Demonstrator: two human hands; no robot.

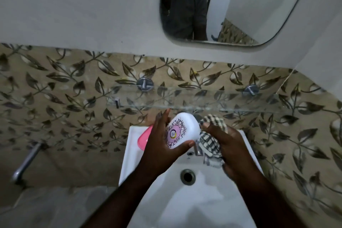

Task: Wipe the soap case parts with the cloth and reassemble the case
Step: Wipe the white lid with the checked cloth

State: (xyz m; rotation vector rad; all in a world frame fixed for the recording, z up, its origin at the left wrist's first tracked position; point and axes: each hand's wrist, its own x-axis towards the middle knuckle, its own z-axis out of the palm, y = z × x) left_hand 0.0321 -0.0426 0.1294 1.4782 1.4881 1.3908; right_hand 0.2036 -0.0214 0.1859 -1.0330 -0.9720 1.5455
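at frame centre, above the white sink (129, 155), the left hand (162, 144) clasps the white soap case lid (182, 130); right hand (229, 146) grips the checked cloth (210, 146) against its right end. pink case part (143, 138) lies on the sink's left rim.

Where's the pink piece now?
Head view: the pink piece lies on the sink's left rim, partly behind the left hand holding the white lid; the right hand grips the cloth.

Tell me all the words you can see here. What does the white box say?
White oval plastic soap case lid, held in the left hand: a small round logo on its pink ornate label, too blurred to read.
Black-and-white checked cloth in the right hand: no words.
Nothing else shows any words or numbers.
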